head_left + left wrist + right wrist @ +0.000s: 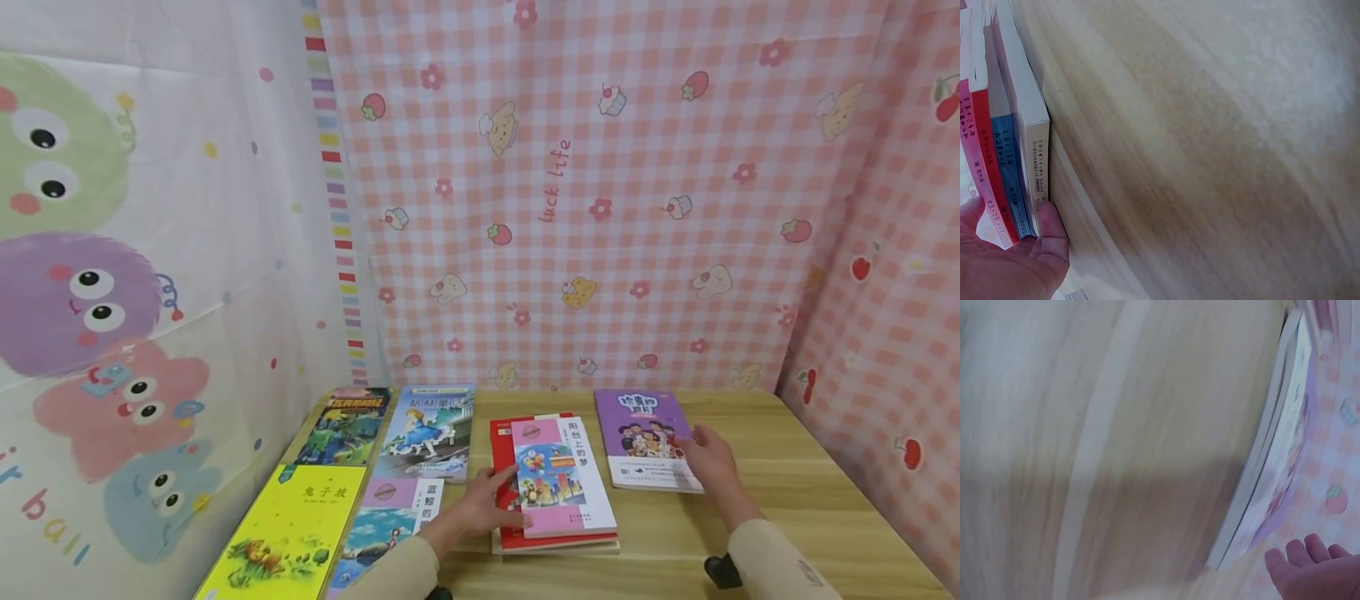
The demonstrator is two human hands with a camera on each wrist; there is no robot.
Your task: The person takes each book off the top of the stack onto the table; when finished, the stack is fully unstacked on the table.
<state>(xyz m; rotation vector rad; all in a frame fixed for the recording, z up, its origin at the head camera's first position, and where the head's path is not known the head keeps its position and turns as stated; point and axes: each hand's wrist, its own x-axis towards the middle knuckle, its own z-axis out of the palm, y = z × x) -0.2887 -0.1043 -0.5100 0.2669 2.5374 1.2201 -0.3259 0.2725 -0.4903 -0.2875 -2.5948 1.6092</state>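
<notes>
In the head view, a stack of several books (pixel 566 479) lies mid-table, a pink-and-white cover over a red one. My left hand (pixel 483 504) grips the stack's left side. The left wrist view shows pink, red, blue and cream spines of the stack (pixel 1004 169), with the left hand (pixel 1016 262) around their lower end, thumb on one side and fingers on the other. By the right edge of a purple book (pixel 641 429) is my right hand (pixel 712 462). In the right wrist view, the right hand's (pixel 1319 572) fingers extend beside two stacked books (pixel 1263 462), with a gap visible.
Left on the wooden table (pixel 810 517) lie a yellow book (pixel 288 525), a blue-and-pink book (pixel 386 525), a book with a girl in a blue dress (pixel 427 433) and a dark green book (pixel 345 429). A checked curtain (pixel 637 167) hangs behind.
</notes>
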